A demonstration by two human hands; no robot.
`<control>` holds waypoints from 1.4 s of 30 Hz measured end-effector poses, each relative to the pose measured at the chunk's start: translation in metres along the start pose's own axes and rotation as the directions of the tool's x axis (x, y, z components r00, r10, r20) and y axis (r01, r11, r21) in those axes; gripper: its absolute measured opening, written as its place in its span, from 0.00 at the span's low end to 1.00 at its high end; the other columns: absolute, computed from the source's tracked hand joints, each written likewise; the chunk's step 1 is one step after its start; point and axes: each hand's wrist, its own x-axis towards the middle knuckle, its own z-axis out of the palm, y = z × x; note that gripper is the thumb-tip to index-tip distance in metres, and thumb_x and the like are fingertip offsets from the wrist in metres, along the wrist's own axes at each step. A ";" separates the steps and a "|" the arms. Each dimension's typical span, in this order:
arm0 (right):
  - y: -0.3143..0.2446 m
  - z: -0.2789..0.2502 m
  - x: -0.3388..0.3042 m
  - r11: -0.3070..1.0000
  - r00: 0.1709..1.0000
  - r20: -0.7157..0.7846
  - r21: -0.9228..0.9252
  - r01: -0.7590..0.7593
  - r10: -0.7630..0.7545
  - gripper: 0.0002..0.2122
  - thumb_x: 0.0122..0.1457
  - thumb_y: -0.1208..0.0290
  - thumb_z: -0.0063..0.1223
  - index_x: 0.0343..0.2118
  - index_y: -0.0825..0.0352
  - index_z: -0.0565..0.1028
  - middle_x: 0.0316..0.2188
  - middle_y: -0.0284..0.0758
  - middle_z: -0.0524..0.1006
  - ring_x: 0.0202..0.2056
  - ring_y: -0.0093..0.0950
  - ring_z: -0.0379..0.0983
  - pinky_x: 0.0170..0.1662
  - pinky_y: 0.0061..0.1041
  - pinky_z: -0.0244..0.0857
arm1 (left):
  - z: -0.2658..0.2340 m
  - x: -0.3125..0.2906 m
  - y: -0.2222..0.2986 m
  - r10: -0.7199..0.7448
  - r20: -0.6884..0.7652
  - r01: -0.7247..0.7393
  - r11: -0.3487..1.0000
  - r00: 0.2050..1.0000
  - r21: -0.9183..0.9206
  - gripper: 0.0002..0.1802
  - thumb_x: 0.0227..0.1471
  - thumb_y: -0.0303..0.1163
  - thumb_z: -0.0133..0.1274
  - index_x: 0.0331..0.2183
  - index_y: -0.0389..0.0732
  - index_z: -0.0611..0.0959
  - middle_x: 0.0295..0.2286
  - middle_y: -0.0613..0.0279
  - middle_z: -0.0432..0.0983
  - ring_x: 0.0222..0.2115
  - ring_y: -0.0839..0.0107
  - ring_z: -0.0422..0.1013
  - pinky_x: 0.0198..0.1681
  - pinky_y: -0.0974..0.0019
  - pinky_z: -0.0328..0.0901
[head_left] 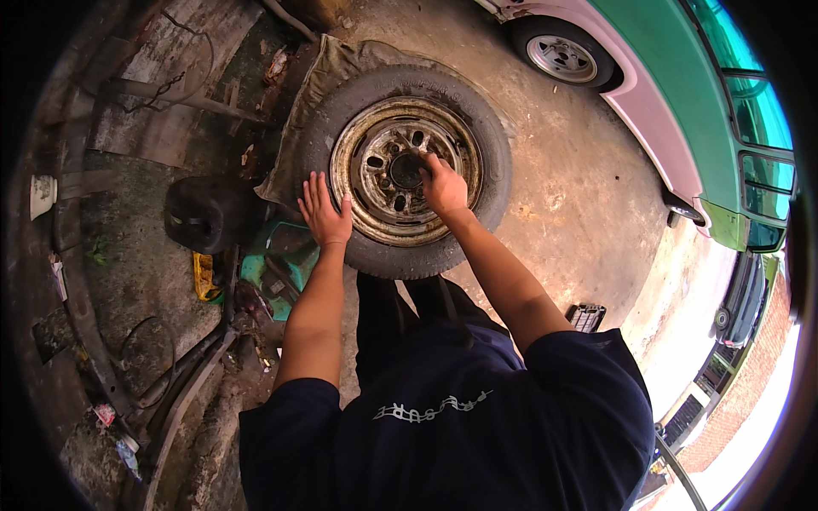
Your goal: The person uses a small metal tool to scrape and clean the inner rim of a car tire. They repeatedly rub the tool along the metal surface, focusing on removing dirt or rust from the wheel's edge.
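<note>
A worn black tyre (319, 119) on a dirty, rust-stained steel wheel rim (351, 200) lies flat in front of my legs. My left hand (325, 215) rests on the tyre's left sidewall, fingers stretched out and the thumb toward the rim's edge. Over the right side of the wheel's centre, my right hand (445, 187) is closed. A thin dark shape shows near its fingertips, but I cannot make out what it is. Beneath the wheel, a crumpled grey-brown cloth (298, 136) sticks out on the far left side.
A green and pink vehicle (660, 94) stands at the far right. Left of the wheel are a dark rounded container (213, 211), a green plastic piece (290, 251) and a yellow container (205, 277). A black slotted tray (587, 317) lies on the concrete floor (567, 204) near my right elbow.
</note>
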 end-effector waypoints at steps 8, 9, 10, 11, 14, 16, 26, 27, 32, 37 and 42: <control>0.009 -0.007 -0.002 0.996 0.990 0.109 0.015 0.084 -0.085 0.13 0.60 0.66 0.51 0.49 0.55 0.71 0.35 0.41 0.78 0.34 0.48 0.77 0.36 0.46 0.70 | -0.002 0.000 0.001 0.002 0.002 -0.001 1.000 1.000 -0.004 0.40 0.56 0.54 0.47 0.65 0.50 0.59 0.66 0.63 0.51 0.67 0.59 0.44 0.68 0.45 0.37; 0.006 -0.005 -0.001 1.000 0.997 0.078 -0.025 0.004 -0.002 0.13 0.60 0.66 0.51 0.49 0.55 0.71 0.35 0.41 0.78 0.34 0.48 0.77 0.36 0.46 0.70 | -0.003 0.000 0.001 0.005 0.002 -0.005 1.000 1.000 0.004 0.40 0.56 0.54 0.47 0.65 0.50 0.59 0.66 0.63 0.51 0.67 0.59 0.44 0.68 0.45 0.37; 0.009 -0.010 -0.004 0.999 0.998 0.058 -0.021 -0.026 0.027 0.13 0.60 0.66 0.52 0.48 0.55 0.70 0.36 0.42 0.78 0.34 0.47 0.77 0.36 0.45 0.70 | -0.003 0.001 0.001 0.004 -0.002 -0.004 1.000 1.000 -0.001 0.40 0.56 0.54 0.47 0.65 0.50 0.59 0.66 0.63 0.51 0.67 0.59 0.44 0.68 0.45 0.37; 0.008 -0.010 -0.004 0.999 0.999 0.029 -0.003 -0.037 0.037 0.13 0.60 0.66 0.52 0.48 0.55 0.70 0.36 0.42 0.78 0.34 0.47 0.77 0.36 0.45 0.70 | -0.003 0.001 0.001 0.007 -0.009 -0.007 1.000 1.000 -0.008 0.40 0.56 0.54 0.48 0.65 0.50 0.60 0.65 0.63 0.51 0.67 0.59 0.44 0.68 0.45 0.37; 0.011 -0.018 -0.009 0.995 0.995 0.005 0.007 -0.096 0.096 0.13 0.60 0.66 0.52 0.49 0.55 0.71 0.37 0.42 0.79 0.36 0.46 0.77 0.36 0.44 0.70 | -0.004 -0.001 0.001 0.010 -0.007 -0.010 1.000 1.000 -0.006 0.40 0.56 0.54 0.48 0.65 0.50 0.60 0.65 0.63 0.51 0.67 0.58 0.44 0.68 0.45 0.36; 0.012 -0.024 -0.011 0.981 0.980 0.028 -0.021 -0.195 0.196 0.14 0.61 0.66 0.52 0.49 0.57 0.71 0.38 0.42 0.80 0.37 0.46 0.77 0.38 0.43 0.71 | -0.004 -0.001 0.001 0.013 -0.014 -0.013 1.000 1.000 -0.009 0.39 0.56 0.52 0.47 0.64 0.50 0.60 0.65 0.63 0.51 0.67 0.58 0.44 0.68 0.45 0.37; 0.025 -0.062 -0.021 0.964 0.964 0.092 -0.119 -0.237 0.248 0.14 0.59 0.59 0.53 0.47 0.53 0.73 0.31 0.46 0.80 0.34 0.48 0.77 0.38 0.46 0.71 | -0.003 -0.001 0.001 0.025 -0.029 -0.025 1.000 0.999 -0.010 0.41 0.55 0.55 0.48 0.65 0.50 0.60 0.66 0.63 0.51 0.67 0.58 0.44 0.68 0.45 0.37; 0.027 -0.065 -0.024 0.943 0.946 0.106 -0.167 -0.287 0.306 0.14 0.59 0.59 0.53 0.48 0.53 0.73 0.30 0.46 0.80 0.34 0.49 0.77 0.38 0.46 0.70 | -0.003 -0.002 0.001 0.010 -0.009 -0.010 1.000 1.000 -0.008 0.41 0.54 0.55 0.48 0.65 0.50 0.60 0.66 0.63 0.51 0.67 0.58 0.45 0.68 0.45 0.37; 0.029 -0.068 -0.036 0.948 0.952 0.093 -0.163 -0.274 0.291 0.14 0.61 0.59 0.50 0.49 0.53 0.72 0.31 0.47 0.80 0.34 0.50 0.77 0.38 0.46 0.71 | -0.004 -0.001 -0.001 -0.005 0.002 0.005 1.000 1.000 0.018 0.41 0.54 0.56 0.48 0.65 0.50 0.60 0.66 0.63 0.51 0.67 0.58 0.45 0.68 0.45 0.37; 0.032 -0.064 -0.018 0.981 0.991 0.105 -0.183 -0.067 0.088 0.15 0.63 0.62 0.47 0.53 0.51 0.71 0.32 0.44 0.80 0.32 0.48 0.78 0.36 0.44 0.72 | -0.003 -0.002 -0.001 0.017 -0.016 -0.016 1.000 1.000 0.013 0.40 0.55 0.56 0.47 0.64 0.50 0.60 0.66 0.63 0.51 0.67 0.58 0.45 0.68 0.45 0.37; 0.037 -0.071 -0.026 0.948 0.989 0.124 -0.295 0.120 -0.087 0.20 0.63 0.64 0.47 0.58 0.47 0.69 0.31 0.42 0.78 0.28 0.45 0.78 0.31 0.42 0.72 | -0.006 -0.002 0.000 0.020 -0.014 -0.020 1.000 1.000 0.015 0.40 0.55 0.55 0.47 0.64 0.50 0.60 0.66 0.63 0.51 0.67 0.58 0.45 0.68 0.45 0.37</control>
